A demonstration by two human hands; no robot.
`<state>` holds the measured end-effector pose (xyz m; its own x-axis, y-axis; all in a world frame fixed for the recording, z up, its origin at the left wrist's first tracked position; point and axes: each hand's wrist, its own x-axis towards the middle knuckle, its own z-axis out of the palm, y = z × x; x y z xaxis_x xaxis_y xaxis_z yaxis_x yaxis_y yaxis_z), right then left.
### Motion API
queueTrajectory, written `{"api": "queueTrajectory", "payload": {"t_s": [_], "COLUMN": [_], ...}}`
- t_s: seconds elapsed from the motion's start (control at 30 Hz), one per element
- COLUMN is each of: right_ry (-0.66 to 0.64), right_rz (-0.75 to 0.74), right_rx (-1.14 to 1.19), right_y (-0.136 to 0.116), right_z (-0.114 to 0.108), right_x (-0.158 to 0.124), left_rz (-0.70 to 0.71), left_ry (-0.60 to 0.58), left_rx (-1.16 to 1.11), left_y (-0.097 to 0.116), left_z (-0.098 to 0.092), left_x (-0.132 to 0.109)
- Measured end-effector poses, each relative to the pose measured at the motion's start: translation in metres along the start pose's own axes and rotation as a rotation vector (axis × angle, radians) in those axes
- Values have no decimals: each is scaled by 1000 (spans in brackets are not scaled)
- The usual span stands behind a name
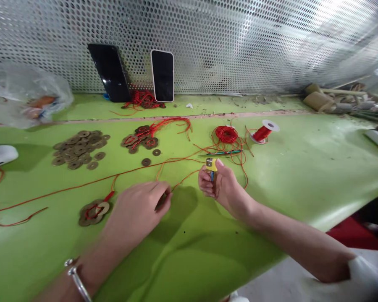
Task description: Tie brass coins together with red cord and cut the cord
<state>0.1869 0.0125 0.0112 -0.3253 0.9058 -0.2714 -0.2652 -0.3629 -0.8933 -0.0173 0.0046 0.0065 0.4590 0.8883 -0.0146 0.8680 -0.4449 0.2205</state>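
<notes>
My right hand [219, 186] is closed around a small yellow lighter [211, 165], thumb near its top, held upright just above the green table [271, 176]. My left hand [138, 212] rests on the table with its fingertips pinched on a red cord [182, 180] that runs toward the lighter. Just left of that hand lies a bunch of brass coins tied with red cord [94, 212]. A long red cord [66, 188] trails from there across the table to the left.
A pile of loose brass coins [78, 149] and a strung coin bunch [141, 138] lie further back. A red thread coil [226, 134], a spool [263, 131] and a green-handled tool [223, 153] sit behind my right hand. Two phones [110, 73] [162, 75] lean on the perforated wall; a plastic bag [22, 98] is far left.
</notes>
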Motion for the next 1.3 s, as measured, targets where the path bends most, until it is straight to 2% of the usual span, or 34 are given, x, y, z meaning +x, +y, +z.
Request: {"api": "queueTrajectory", "payload": {"t_s": [0.87, 1.03, 1.17, 1.23, 1.3], "right_ry": [29, 4, -24, 12, 101], "right_rz": [20, -41, -124, -171, -266], "right_rx": [39, 4, -173, -346, -584], "right_y": [2, 4, 2, -6, -17], "right_z": [-5, -5, -12, -18, -26], "right_x": [8, 7, 5, 4, 3], "left_rz": [53, 42, 47, 48, 50], "left_ry": [51, 51, 42, 44, 49], "left_rx": [68, 66, 52, 51, 49], "left_y": [0, 1, 1, 1, 1], "left_z": [4, 3, 3, 4, 3], "left_x": [1, 0, 1, 1, 0]}}
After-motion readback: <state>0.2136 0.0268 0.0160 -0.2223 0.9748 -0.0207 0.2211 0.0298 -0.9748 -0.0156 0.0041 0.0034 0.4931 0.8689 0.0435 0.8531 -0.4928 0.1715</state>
